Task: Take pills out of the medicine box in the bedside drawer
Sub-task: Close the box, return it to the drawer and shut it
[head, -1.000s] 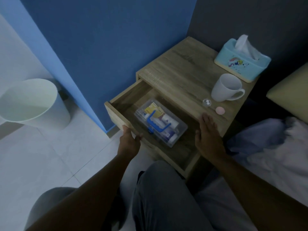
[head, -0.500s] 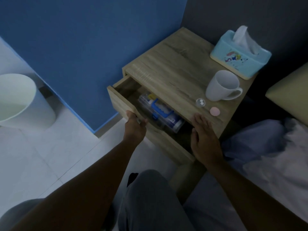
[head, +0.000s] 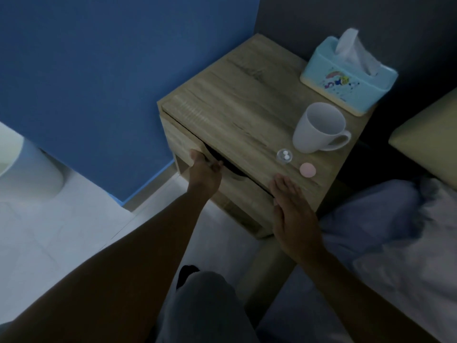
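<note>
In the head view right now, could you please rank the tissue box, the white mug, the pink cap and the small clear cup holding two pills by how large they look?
1. tissue box, clearly largest
2. white mug
3. and 4. clear cup and pink cap: they look about alike, too close to rank.

Bedside table in a wall corner, bed to its right, bin far off to its left.

On the bedside table [head: 237, 95] top, the tissue box [head: 346, 80] sits at the far right corner, the mug [head: 316, 127] just nearer than it, and nearer still a small dish [head: 285, 156] with two pills [head: 285, 154] and a round lid [head: 307, 169] to the dish's right. The drawer [head: 188, 149] fills the near face; the left hand [head: 205, 172] is at its top edge, the right hand [head: 294, 209] lies on the table's near right corner. The bed [head: 395, 231] adjoins on the right; the bin [head: 22, 169] stands on the floor at far left.
</note>
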`<state>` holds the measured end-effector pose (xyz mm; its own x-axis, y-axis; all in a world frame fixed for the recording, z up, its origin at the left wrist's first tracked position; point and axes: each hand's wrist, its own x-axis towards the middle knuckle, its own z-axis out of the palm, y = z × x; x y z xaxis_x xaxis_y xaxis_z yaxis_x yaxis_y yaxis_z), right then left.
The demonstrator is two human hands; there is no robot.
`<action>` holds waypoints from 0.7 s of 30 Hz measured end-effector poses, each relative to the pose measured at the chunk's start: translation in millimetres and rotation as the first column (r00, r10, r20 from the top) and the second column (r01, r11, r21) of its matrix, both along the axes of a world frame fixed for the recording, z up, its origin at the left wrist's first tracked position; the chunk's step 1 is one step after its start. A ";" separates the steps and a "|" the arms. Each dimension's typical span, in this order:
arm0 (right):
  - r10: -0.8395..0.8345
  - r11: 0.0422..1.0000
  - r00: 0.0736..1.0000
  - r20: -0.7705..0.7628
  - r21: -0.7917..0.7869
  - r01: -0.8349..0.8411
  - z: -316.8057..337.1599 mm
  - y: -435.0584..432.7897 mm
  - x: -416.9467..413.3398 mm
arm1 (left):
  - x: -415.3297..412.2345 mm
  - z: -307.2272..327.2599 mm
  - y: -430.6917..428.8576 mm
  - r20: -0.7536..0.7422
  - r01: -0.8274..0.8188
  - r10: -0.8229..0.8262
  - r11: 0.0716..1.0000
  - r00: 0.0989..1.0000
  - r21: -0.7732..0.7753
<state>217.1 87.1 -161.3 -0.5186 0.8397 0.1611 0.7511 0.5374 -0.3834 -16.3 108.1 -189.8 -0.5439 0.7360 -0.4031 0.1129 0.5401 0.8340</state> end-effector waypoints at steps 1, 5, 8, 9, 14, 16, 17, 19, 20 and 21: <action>0.001 1.000 1.000 0.001 0.005 -0.001 0.0 -0.1 -0.4 | 0.6 -1.3 3.8 -0.001 0.001 -0.001 1.000 1.000 -0.004; 0.007 1.000 1.000 -0.003 -0.001 -0.007 2.1 -0.1 0.7 | -2.2 -4.2 14.0 -0.055 0.040 -0.042 0.999 0.998 -0.027; 0.015 1.000 1.000 0.009 -0.024 -0.015 5.4 -1.2 0.7 | -2.9 -2.5 16.8 -0.063 0.063 -0.065 0.997 0.996 -0.040; 0.017 0.999 1.000 0.008 -0.032 -0.017 6.5 -1.3 0.7 | -3.9 -1.1 16.9 -0.063 0.076 -0.079 0.996 0.995 -0.051; 0.020 0.998 0.999 -0.036 -0.065 -0.022 9.2 1.7 0.7 | -21.8 27.0 4.4 -0.250 0.303 -0.348 0.932 0.904 -0.201; 0.011 0.994 1.000 -0.028 -0.110 -0.014 12.2 1.3 0.0 | -30.8 46.2 -6.9 -0.338 0.359 -0.445 0.888 0.829 -0.288; 0.011 0.989 1.000 -0.005 -0.147 -0.011 13.6 0.6 -0.7 | -33.5 56.7 -13.2 -0.360 0.381 -0.476 0.873 0.803 -0.304; 0.035 0.975 0.996 0.084 -0.221 -0.016 18.7 2.6 -0.8 | -35.0 80.8 -25.0 -0.425 0.429 -0.531 0.846 0.734 -0.317; 0.058 0.966 0.989 0.136 -0.256 -0.021 22.7 4.2 -0.5 | -33.9 94.6 -30.8 -0.463 0.451 -0.555 0.832 0.691 -0.323; 0.077 0.954 0.978 0.195 -0.298 -0.016 29.3 5.8 -1.3 | -32.6 107.9 -36.2 -0.505 0.468 -0.568 0.822 0.650 -0.324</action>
